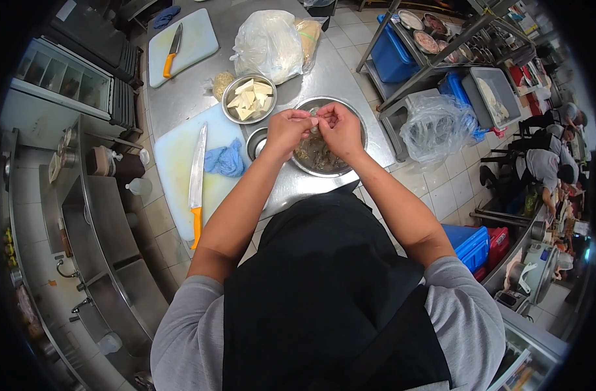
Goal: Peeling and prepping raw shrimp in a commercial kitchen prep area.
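My left hand [290,132] and my right hand [340,131] meet fingertip to fingertip over a steel bowl [361,130] at the table's near right. Both are closed in a pinch on a small, pale greyish piece [314,112], which looks like a shrimp and is mostly hidden by the fingers. In the bowl lie wet, grey-brown raw shrimp [321,156], by their look. A smaller steel bowl [255,140] sits partly behind my left wrist. Just beyond it stands a steel bowl [227,114] of pale yellow wedges [249,99].
Left of my arm, a white cutting board [171,153] bears a yellow-handled knife [197,176] and a crumpled blue cloth [224,158]. Farther off lie another board [197,39] with a knife [174,49], and a filled plastic bag [267,49]. Sinks [138,293] line the left; shelving [402,98] stands right.
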Demonstrator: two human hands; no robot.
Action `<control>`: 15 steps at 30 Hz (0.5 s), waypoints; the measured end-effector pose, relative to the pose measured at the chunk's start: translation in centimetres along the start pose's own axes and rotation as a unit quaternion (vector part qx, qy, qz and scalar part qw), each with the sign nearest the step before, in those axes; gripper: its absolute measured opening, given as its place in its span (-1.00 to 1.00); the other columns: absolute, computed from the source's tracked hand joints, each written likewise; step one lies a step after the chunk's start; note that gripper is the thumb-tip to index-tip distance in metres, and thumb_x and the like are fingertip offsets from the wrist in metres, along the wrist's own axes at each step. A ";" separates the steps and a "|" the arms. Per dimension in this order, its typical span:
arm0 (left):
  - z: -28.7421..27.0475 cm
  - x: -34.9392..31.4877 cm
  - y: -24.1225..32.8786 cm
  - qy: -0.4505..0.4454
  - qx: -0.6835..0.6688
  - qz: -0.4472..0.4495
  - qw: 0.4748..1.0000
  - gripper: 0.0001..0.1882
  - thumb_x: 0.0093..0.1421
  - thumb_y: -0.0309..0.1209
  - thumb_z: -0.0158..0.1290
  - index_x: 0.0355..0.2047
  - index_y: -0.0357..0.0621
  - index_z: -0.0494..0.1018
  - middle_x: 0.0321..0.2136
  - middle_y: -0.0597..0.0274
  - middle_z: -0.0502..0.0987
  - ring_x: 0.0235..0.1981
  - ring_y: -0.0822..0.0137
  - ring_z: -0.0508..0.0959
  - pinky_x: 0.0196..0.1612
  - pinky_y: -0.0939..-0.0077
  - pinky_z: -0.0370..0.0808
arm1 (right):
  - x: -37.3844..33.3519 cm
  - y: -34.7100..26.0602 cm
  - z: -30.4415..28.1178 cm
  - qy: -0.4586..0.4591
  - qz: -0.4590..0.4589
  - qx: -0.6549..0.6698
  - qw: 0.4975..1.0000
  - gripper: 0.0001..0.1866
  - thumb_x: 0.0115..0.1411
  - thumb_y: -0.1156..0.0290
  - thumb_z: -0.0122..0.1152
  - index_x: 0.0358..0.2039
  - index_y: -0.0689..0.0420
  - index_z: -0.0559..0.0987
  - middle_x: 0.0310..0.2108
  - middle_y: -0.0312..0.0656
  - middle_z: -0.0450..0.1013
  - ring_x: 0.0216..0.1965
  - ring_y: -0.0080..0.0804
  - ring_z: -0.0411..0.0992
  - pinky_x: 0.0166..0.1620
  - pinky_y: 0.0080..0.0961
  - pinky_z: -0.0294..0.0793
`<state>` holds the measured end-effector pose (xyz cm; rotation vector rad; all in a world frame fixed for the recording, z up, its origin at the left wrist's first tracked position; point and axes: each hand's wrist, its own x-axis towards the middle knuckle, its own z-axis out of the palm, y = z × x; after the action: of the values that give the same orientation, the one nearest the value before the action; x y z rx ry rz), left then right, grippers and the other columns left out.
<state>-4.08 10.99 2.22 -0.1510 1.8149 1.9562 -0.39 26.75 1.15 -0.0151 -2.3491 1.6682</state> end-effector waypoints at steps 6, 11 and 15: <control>0.2 -0.2 0.2 0.000 -0.052 -0.020 0.998 -0.74 0.17 -0.62 0.12 -0.11 -0.31 0.47 -0.33 0.20 0.60 -0.36 0.45 0.60 -0.31 0.65 0.55 | 0.4 1.2 0.1 -0.013 0.085 0.155 0.984 -0.86 0.23 0.66 0.24 -0.19 0.27 0.55 -0.36 -0.27 0.53 -0.39 -0.63 0.51 -0.27 -0.67 0.57; -0.9 0.1 -0.9 0.022 -0.008 0.004 1.000 -0.76 0.16 -0.63 0.09 -0.13 -0.32 0.48 -0.32 0.19 0.57 -0.39 0.44 0.56 -0.35 0.60 0.51 | 0.6 1.4 -0.4 -0.036 0.047 0.025 0.998 -0.87 0.18 0.57 0.31 -0.24 0.25 0.59 -0.43 -0.22 0.53 -0.38 -0.54 0.50 -0.23 -0.55 0.53; -1.3 0.1 -1.3 0.023 -0.028 0.011 0.999 -0.76 0.16 -0.65 0.08 -0.13 -0.33 0.49 -0.36 0.22 0.56 -0.43 0.47 0.52 -0.37 0.61 0.46 | 1.9 1.8 -1.3 -0.057 0.010 -0.032 0.998 -0.82 0.27 0.37 0.26 -0.25 0.23 0.60 -0.44 -0.14 0.52 -0.36 -0.33 0.51 -0.18 -0.41 0.50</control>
<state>-3.92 9.80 0.84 -0.1970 1.7982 2.0350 -2.17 28.88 0.31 0.0450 -2.4928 1.6442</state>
